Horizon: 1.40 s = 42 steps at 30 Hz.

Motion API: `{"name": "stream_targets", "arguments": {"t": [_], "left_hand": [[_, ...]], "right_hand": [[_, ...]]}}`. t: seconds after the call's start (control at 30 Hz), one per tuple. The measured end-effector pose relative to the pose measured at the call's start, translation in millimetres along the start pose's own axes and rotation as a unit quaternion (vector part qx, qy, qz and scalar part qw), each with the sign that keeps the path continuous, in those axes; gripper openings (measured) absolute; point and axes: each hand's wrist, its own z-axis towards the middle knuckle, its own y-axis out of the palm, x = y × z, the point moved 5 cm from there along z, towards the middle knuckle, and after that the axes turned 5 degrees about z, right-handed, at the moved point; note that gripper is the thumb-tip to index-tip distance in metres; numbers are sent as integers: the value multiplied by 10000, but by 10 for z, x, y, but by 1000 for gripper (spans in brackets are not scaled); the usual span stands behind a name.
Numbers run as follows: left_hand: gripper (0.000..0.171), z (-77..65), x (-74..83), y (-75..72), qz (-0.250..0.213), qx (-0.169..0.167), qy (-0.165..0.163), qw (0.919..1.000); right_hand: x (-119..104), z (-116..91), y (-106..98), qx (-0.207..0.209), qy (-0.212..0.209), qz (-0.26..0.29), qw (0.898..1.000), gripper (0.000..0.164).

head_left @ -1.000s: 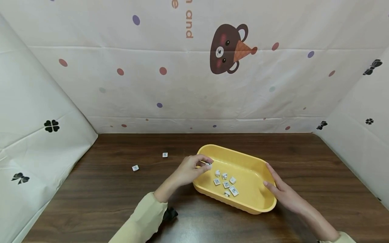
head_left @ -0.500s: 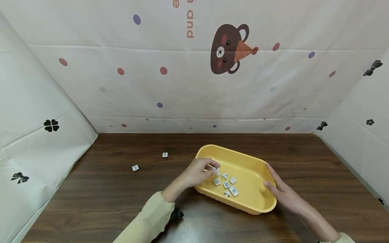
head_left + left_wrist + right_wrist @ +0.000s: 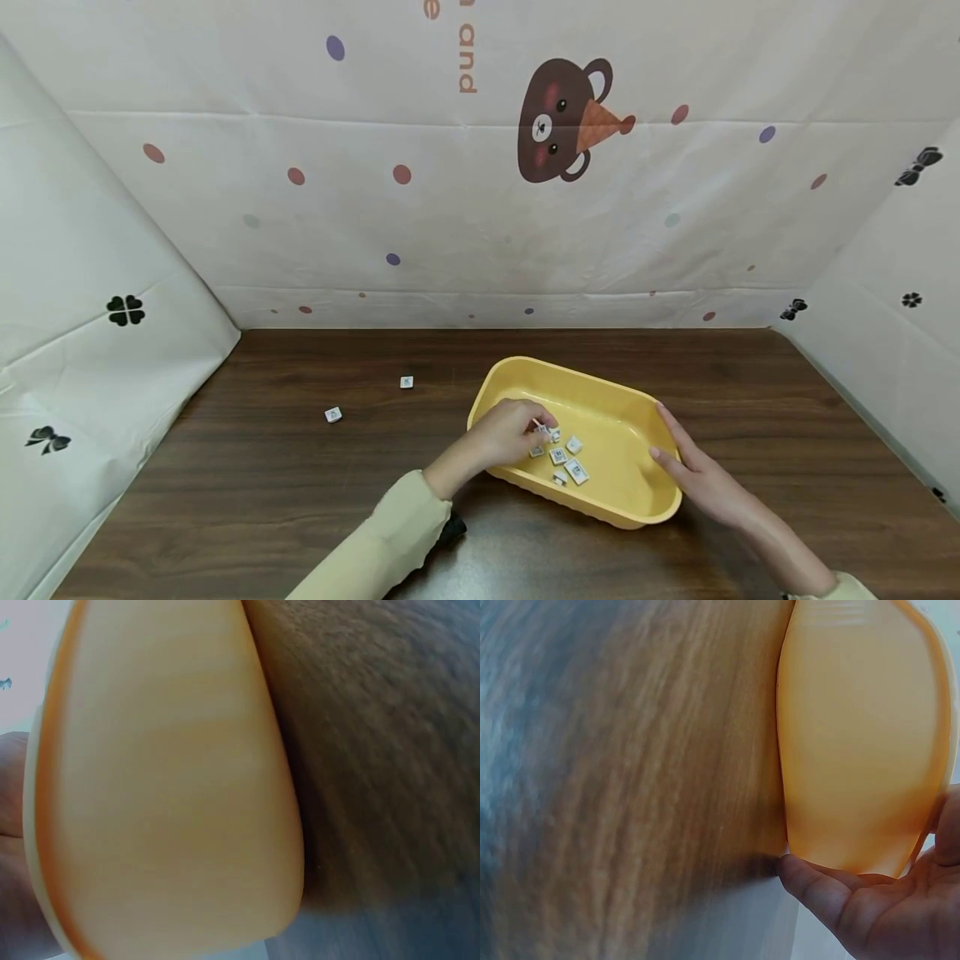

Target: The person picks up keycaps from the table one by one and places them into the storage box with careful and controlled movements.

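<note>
A yellow plastic tray (image 3: 618,496) stands on the brown table, holding several small white square pieces (image 3: 577,471) with dark print on top. Over the tray's left part reaches my left hand (image 3: 510,432), its fingertips pinching a small white piece (image 3: 542,428) low among the others. The hand partly covers a neighbouring piece (image 3: 536,451). At the tray's right end my right hand (image 3: 705,479) grips the wall, the thumb over the rim. The right wrist view shows a finger (image 3: 810,885) against the outer wall near the table. The left wrist view is mostly tray wall (image 3: 172,772).
Two more white pieces lie on the table left of the tray, one farther back (image 3: 407,382) and one nearer the left (image 3: 333,414). A white printed cloth (image 3: 360,208) hangs behind the table, with more cloth at both sides. Something black (image 3: 453,528) shows beside the left sleeve.
My left hand has moved right and down into the tray, from its left rim to the group of white pieces. The right hand and the tray stay in place.
</note>
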Motion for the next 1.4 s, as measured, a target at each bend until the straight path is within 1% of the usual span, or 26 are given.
{"name": "stream_targets", "arguments": {"t": [0.1, 0.2, 0.3, 0.4, 0.47, 0.57, 0.67, 0.73, 0.9, 0.93, 1.0, 1.1, 1.17, 1.27, 1.4], "left_hand": [[14, 8, 32, 27, 392, -61, 77, 9992], [14, 16, 47, 58, 660, -131, 49, 9977], [15, 23, 54, 80, 773, -213, 8, 9968], [17, 31, 63, 92, 864, -261, 49, 9959], [18, 31, 66, 92, 921, -264, 78, 9954], [18, 20, 75, 87, 1164, -177, 200, 9928], [20, -2, 90, 72, 1514, -71, 363, 9878], [21, -20, 100, 59, 1788, 25, 478, 9827], [25, -68, 121, 14, 2525, 325, 717, 9644], [25, -77, 120, 8, 2653, 380, 743, 9605], [28, -101, 116, -8, 2822, 408, 701, 9559], [33, -140, 99, -42, 2986, 431, 606, 9515], [37, -164, 79, -62, 3030, 396, 534, 9507], [41, -192, 49, -87, 3078, 373, 533, 9492], [45, -216, 4, -103, 3042, 291, 513, 9508]], "right_hand": [[-6, 6, 0, -15, 35, 25, 10000, 70], [-6, 8, -1, -3, 77, 44, 10000, 69], [-7, 4, -4, 44, 64, 29, 10000, 69], [-7, -1, -6, 71, 37, -2, 10000, 68], [-13, 3, -7, 57, 54, -10, 10000, 68], [-11, 10, -5, 1, 121, 0, 9999, 69], [-3, 14, -6, -44, 193, -15, 9998, 70], [-1, 14, -6, -41, 172, -15, 9998, 70], [-2, 6, -9, -20, 114, -13, 9999, 69], [0, 6, -10, -25, 124, -14, 9999, 69], [-4, 5, -11, -35, 154, -10, 9999, 69], [3, 1, -11, -36, 136, -14, 9999, 69], [8, -5, -7, -30, 93, 32, 9999, 69], [14, -13, -3, -26, 41, 79, 10000, 69], [12, -10, -1, -36, 66, 130, 9999, 69]]}}
